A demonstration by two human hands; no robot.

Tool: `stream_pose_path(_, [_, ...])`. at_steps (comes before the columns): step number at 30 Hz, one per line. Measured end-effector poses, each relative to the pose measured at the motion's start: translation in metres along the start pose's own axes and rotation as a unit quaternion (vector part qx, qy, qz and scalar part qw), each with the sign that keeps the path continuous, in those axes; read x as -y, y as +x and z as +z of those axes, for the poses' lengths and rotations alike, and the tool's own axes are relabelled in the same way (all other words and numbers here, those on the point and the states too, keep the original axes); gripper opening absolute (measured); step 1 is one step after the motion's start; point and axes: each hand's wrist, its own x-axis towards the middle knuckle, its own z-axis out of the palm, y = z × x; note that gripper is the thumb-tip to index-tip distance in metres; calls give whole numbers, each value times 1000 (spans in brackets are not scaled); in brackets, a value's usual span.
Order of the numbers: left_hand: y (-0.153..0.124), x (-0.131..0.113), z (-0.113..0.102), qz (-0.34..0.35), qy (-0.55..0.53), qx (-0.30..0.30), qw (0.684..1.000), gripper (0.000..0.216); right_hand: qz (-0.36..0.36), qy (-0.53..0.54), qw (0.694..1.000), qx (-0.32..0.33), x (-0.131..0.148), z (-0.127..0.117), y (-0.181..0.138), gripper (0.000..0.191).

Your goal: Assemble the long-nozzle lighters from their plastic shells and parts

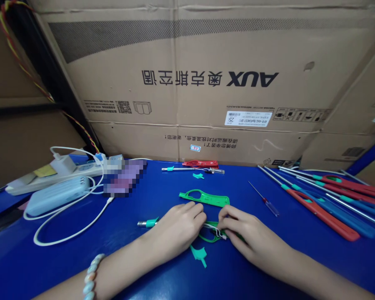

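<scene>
My left hand (178, 227) rests on the blue table, fingers closed over a metal tube with a teal collar (147, 223) that sticks out to its left. My right hand (245, 233) pinches thin white wires and a green handle half-shell (210, 237) lying between the two hands. A second green handle half (205, 197) lies just beyond my fingers. A teal trigger piece (200, 254) sits near my left wrist.
A small screwdriver (265, 200) lies to the right. Several finished red and blue long-nosed lighters (328, 196) lie at the far right. A red shell with tube (197, 166) lies at the back. Power strip (54, 171), power bank (58, 194) and white cable occupy the left. Cardboard boxes (206, 75) wall the back.
</scene>
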Motion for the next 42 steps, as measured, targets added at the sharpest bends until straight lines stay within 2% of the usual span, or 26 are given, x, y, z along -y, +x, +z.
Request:
stream_pose_path(13, [2,-2,1,-15,-19,-23,999,19,-7,-7,1000,-1,-1,2,3,30])
stream_pose_path(22, [1,-3,2,1,-13,-26,1000,11,-7,-11,1000,-6,-1,1,4,32])
stream_pose_path(31, [0,-3,1,7,-14,-34,999,12,-4,-6,1000,-4,-1,2,3,24])
stream_pose_path(42, [0,-2,-1,1,-48,-25,999,17,-2,17,1000,-14,-4,4,4,24])
